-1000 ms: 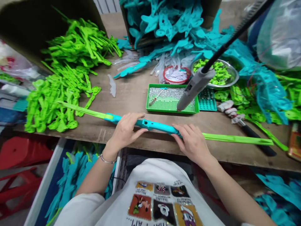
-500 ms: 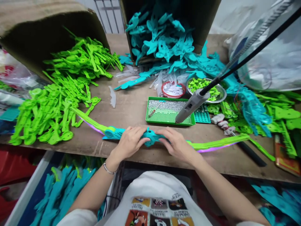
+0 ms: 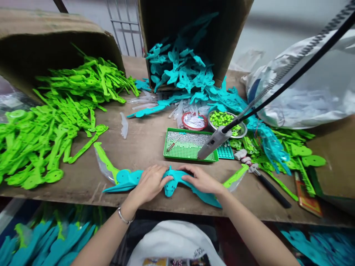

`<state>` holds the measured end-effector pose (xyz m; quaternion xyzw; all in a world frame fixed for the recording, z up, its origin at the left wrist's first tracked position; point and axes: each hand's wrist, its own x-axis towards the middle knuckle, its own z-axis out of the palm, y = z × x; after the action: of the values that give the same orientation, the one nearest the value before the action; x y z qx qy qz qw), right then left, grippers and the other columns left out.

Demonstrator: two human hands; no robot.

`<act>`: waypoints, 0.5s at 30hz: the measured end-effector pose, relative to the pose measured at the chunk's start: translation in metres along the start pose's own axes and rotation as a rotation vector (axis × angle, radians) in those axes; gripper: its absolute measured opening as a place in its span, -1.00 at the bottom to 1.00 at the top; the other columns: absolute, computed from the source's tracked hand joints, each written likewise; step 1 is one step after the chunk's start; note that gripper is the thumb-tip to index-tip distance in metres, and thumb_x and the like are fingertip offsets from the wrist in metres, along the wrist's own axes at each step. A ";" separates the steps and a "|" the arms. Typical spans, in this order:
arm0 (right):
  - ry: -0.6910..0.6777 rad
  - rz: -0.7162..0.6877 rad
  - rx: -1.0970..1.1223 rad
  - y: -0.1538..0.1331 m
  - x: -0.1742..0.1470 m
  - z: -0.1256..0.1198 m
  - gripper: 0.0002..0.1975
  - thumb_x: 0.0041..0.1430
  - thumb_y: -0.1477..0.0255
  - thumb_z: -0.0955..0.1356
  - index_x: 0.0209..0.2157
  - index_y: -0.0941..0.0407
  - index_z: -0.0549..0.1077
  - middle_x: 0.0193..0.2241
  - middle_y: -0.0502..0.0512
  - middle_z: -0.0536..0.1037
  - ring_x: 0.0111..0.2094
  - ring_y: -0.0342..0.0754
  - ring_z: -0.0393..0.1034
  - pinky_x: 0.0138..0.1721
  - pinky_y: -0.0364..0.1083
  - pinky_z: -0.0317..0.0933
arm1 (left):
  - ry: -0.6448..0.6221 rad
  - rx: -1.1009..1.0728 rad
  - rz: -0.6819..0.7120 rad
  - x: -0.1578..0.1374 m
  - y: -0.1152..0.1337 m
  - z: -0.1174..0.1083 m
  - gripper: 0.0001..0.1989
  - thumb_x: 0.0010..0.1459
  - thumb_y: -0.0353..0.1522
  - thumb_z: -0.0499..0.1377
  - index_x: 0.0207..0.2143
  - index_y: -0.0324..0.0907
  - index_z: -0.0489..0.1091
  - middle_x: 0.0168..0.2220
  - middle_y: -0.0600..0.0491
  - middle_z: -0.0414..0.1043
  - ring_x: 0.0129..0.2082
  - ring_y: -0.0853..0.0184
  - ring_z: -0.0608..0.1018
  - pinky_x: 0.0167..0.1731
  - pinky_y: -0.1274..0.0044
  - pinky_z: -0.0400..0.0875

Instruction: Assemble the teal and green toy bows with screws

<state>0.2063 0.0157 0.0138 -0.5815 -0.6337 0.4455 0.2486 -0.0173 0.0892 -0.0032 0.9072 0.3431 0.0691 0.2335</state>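
A turquoise plastic toy point(image 3: 171, 184) with a creature-like middle and two wide wings lies near the table's front edge. From its outer ends rise a left green arm point(image 3: 107, 159) and a right green arm point(image 3: 235, 176), each with a pale translucent strip alongside. My left hand point(image 3: 152, 181) grips the left wing beside the middle, its thumb by the centre. Closed over the opposite wing, my right hand point(image 3: 199, 179) has its thumb and fingers at the upper edge. Parts of both wings are hidden under my hands.
A grey power screwdriver point(image 3: 212, 144) hangs over a green tray point(image 3: 191, 159) of small metal pieces. Green parts point(image 3: 55, 129) pile up left; turquoise parts point(image 3: 183, 70) spill from a carton behind. A black-handled tool point(image 3: 273, 190) lies right, near a steel bowl point(image 3: 244, 131).
The green arms stretched outward before and now point up more steeply. The purple glow along their strips is gone. Both hands stay on the toy, and the camera view has shifted.
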 end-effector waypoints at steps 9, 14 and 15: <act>-0.128 0.129 -0.322 -0.005 -0.044 -0.051 -0.67 0.33 0.43 0.21 -0.05 0.13 0.57 -0.08 0.21 0.64 -0.06 0.06 0.53 0.04 0.04 0.37 | 0.024 0.038 0.043 0.002 -0.004 0.002 -0.69 0.40 -0.17 0.06 -0.05 -0.18 0.46 -0.13 -0.06 0.50 -0.09 0.14 0.52 -0.09 0.33 0.44; 0.374 0.143 -0.434 0.021 -0.028 -0.113 -0.75 0.27 0.38 0.25 -0.26 0.10 0.56 -0.30 0.15 0.66 -0.26 0.08 0.55 -0.19 0.05 0.41 | 0.081 0.111 0.033 -0.002 -0.001 0.010 -0.71 0.40 -0.21 0.07 -0.04 -0.18 0.47 -0.17 -0.06 0.47 -0.17 0.14 0.50 -0.15 0.30 0.42; 0.442 0.090 -0.413 0.025 -0.015 -0.121 -0.76 0.27 0.36 0.26 -0.25 0.10 0.56 -0.29 0.15 0.65 -0.26 0.08 0.54 -0.18 0.05 0.41 | 0.102 0.124 0.016 -0.005 0.001 0.012 -0.69 0.40 -0.21 0.06 -0.01 -0.18 0.47 -0.17 -0.07 0.47 -0.17 0.12 0.50 -0.16 0.28 0.41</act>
<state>0.3229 0.0323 0.0530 -0.7302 -0.6150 0.1805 0.2369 -0.0169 0.0811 -0.0131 0.9178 0.3511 0.0960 0.1587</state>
